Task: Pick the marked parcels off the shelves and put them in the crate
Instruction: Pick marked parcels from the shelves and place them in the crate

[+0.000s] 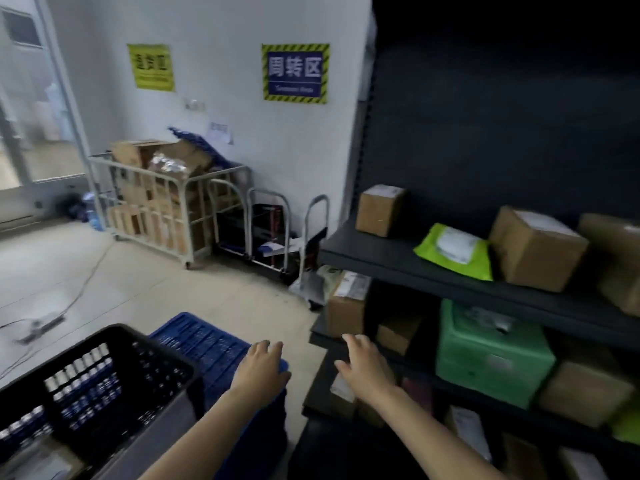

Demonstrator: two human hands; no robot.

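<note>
A black plastic crate (pixel 114 344) stands at the lower left, with a parcel lying in its bottom. Dark shelves (pixel 398 258) fill the right side. On the upper shelf sit a small brown box (pixel 379 209), a lime-green mailer (pixel 453 251) and a larger brown box (pixel 536 247). Lower shelves hold a green box (pixel 491 355) and several brown parcels. My left hand (pixel 259 367) hovers open over a blue crate (pixel 207 344), holding nothing. My right hand (pixel 363 367) reaches open toward the lower shelf edge, fingers spread, empty.
A metal cage trolley (pixel 162 209) full of cardboard boxes stands against the white wall, with folding hand trucks (pixel 270 230) beside it. A cable and a power strip (pixel 41 323) lie on the floor at left. Bare floor lies between the crates and the trolley.
</note>
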